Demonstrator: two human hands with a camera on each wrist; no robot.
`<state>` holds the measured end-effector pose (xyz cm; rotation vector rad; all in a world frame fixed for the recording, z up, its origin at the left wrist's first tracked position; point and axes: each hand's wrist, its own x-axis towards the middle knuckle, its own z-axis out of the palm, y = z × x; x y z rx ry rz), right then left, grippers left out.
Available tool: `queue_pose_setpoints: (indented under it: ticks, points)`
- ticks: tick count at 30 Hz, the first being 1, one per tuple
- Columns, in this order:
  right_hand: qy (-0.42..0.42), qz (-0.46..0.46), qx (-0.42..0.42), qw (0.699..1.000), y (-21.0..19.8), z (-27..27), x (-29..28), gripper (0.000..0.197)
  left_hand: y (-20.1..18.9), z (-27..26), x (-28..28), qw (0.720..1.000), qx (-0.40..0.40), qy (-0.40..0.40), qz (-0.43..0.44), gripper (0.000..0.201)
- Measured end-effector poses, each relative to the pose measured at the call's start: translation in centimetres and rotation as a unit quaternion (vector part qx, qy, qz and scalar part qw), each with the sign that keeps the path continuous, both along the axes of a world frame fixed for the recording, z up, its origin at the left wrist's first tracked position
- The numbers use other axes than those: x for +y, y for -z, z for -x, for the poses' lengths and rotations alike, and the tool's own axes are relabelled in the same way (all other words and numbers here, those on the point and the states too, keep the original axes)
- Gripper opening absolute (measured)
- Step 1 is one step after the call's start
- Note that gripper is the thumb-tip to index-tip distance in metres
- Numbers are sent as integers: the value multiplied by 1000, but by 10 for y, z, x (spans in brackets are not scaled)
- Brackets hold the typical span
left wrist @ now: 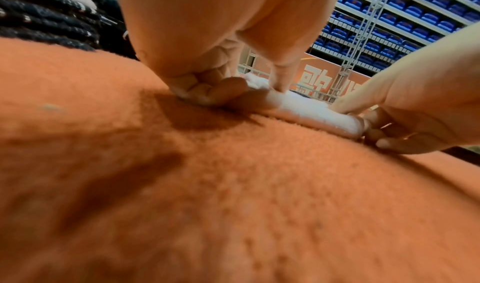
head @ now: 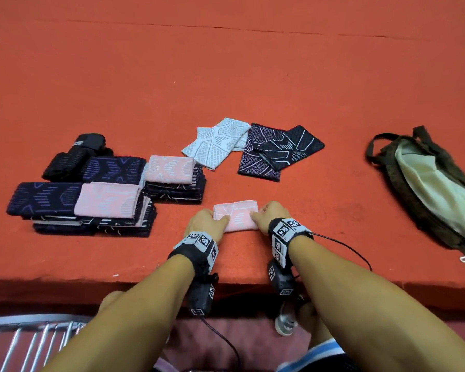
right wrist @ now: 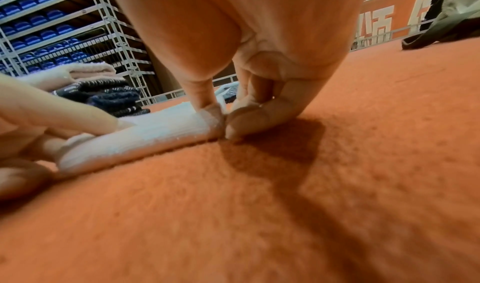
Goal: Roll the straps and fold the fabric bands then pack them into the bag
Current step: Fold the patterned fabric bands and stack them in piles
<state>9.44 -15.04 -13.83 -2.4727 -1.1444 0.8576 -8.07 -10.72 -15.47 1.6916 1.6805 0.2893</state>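
Pink band (head: 236, 216) lies folded on the orange worktop (head: 320, 210), near edge, centre, between both hands. Left hand (head: 205, 222) pinches its left end, thumb on top and fingers curled at the edge; right hand (head: 269, 214) pinches the right end the same way. Both grips closed on the band. In the wrist views the near fold looks rounded and puffy, not yet flat.

Step in hand, as I judge it: finishing the fold on this band. To do it well: keep both ends square so the edges line up, press the crease flat along the whole length, not just at the ends. Hold tension even, or one side skews. Then lift it with both layers pinched together so it doesn't spring open.

It probably goes to the folded stacks (head: 113, 208) at left, which are already several layers high; set it flat on top, aligned, or the pile tips. Rolled black straps (head: 75, 154) sit far left behind the stacks.

Still unfolded: light band (head: 215, 142) and dark bands (head: 274, 151), far centre. Bag (head: 424, 183) lies open at right, well apart; I can't see anything packed in it.
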Motion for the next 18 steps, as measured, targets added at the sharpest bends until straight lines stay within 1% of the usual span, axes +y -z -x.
queue_pose_setpoints:
  ticks: [2,3,5,6,9,12,14,18]
  points:
    - [2,26,-1,1000,-3,-1,5,32,-2,-3,-1,1000,17,5,-7,35]
    - [-3,31,-3,1000,-5,0,5,32,-3,-4,-2,1000,20,11,-10,36]
    - [-10,22,2,1000,-8,3,6,22,-7,-1,-3,1000,9,11,-18,35]
    - [-15,9,16,1000,-10,7,5,22,-10,3,-4,1000,-5,2,-20,33]
    - [-23,-48,69,996,-11,33,7,26,-24,24,-4,996,-46,-67,-43,27]
    - [-49,-97,101,989,-5,67,14,30,-35,51,-7,989,-50,-119,-78,30]
    - [-71,-112,104,986,0,87,18,27,-37,67,-11,987,-42,-121,-98,31]
    - [-65,-141,116,981,3,113,26,21,-34,86,-11,991,-11,-95,-99,24]
